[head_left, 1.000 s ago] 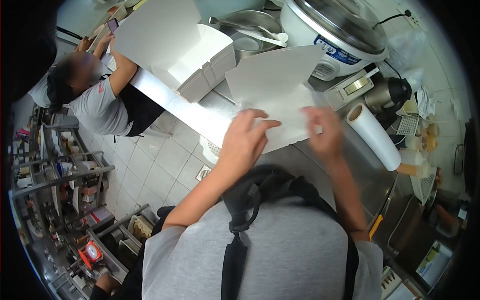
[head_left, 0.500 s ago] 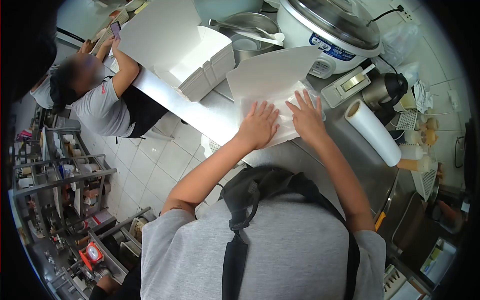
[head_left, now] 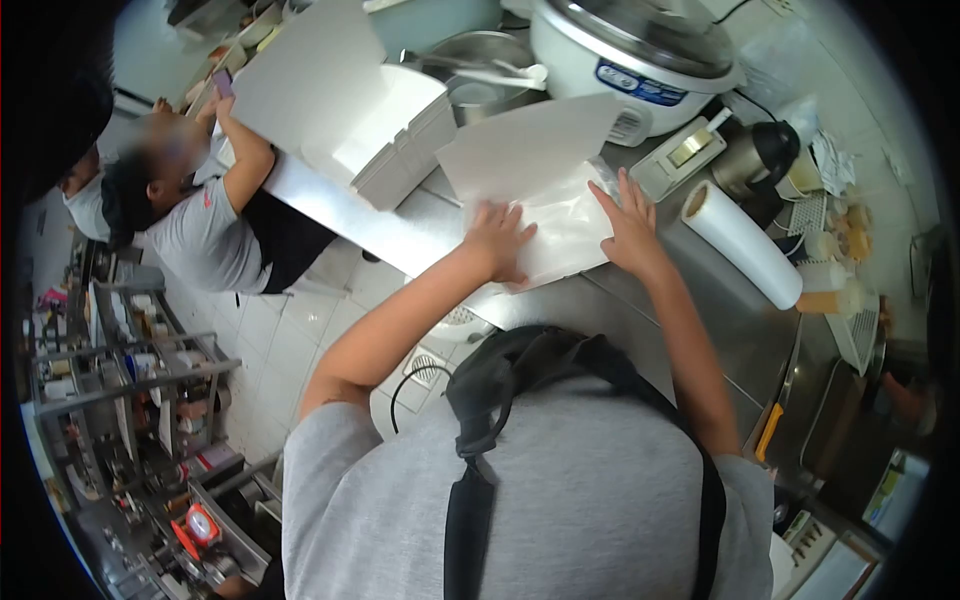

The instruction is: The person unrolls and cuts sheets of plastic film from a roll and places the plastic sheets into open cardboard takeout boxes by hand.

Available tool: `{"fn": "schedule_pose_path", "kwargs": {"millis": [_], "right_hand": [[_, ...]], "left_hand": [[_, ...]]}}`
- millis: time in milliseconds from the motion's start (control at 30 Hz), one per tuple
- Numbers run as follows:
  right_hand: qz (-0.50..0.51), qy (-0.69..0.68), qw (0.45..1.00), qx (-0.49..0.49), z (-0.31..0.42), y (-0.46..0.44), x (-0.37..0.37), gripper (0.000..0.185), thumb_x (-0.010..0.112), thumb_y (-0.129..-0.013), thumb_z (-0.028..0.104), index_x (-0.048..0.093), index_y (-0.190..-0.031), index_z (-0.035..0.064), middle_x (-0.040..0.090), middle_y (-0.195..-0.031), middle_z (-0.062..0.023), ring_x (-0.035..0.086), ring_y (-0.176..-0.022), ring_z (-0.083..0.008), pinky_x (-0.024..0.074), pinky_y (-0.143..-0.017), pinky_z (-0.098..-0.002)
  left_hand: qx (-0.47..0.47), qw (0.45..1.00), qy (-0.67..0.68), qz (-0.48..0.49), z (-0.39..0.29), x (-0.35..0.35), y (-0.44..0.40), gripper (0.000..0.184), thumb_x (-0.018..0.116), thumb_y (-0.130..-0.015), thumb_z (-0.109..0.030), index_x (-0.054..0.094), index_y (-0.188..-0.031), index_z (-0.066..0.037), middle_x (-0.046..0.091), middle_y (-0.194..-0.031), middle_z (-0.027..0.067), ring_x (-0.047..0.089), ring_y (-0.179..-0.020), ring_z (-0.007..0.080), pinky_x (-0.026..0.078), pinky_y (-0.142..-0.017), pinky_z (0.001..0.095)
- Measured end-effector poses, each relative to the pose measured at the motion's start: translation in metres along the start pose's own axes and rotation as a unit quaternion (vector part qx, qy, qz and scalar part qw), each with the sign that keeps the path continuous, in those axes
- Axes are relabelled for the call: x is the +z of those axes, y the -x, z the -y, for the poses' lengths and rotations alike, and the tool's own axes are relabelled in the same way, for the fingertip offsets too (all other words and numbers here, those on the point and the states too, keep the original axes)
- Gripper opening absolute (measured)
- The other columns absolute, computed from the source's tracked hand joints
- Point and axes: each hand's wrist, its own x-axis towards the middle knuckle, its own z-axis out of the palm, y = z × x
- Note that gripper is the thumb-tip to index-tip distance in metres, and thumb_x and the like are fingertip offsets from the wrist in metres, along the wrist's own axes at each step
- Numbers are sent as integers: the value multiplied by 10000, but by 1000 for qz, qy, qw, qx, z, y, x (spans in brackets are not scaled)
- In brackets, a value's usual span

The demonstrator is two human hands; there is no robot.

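On the counter (head_left: 735,320), the box (head_left: 525,170) is laid with its lid (head_left: 545,132) raised, leaving its inside reachable; the film (head_left: 568,226) there is seemingly held flat by the left hand (head_left: 497,243) and right hand (head_left: 634,228), both spread, nothing grasped.

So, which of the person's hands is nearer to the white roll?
Right. The right hand is at the side of the open box nearer the white roll, not touching the roll; the left hand is at the opposite side.
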Motion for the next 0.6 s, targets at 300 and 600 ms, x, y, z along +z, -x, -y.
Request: {"fn": "schedule_pose_path", "kwargs": {"millis": [300,600], "right_hand": [[-270,-155,947,81,-38,118,-5,602,658,-729,137,573,-1323,187,416,-1447,-204,350,-1362,-413,275,-1128,-510],[-551,-5,760,343,-75,390,-55,442,653,-792,54,613,-1227,124,549,-1313,-115,484,-1246,-340,356,-1075,-454]], "left_hand": [[65,979,153,-115,-63,18,-49,874,648,-860,-422,222,-1534,-64,185,-1607,178,153,-1482,381,222,-1115,657],[50,979,161,-114,-34,35,-59,891,699,-788,-264,249,-1555,-204,142,-1619,193,89,-1486,438,156,-1102,698]]}}
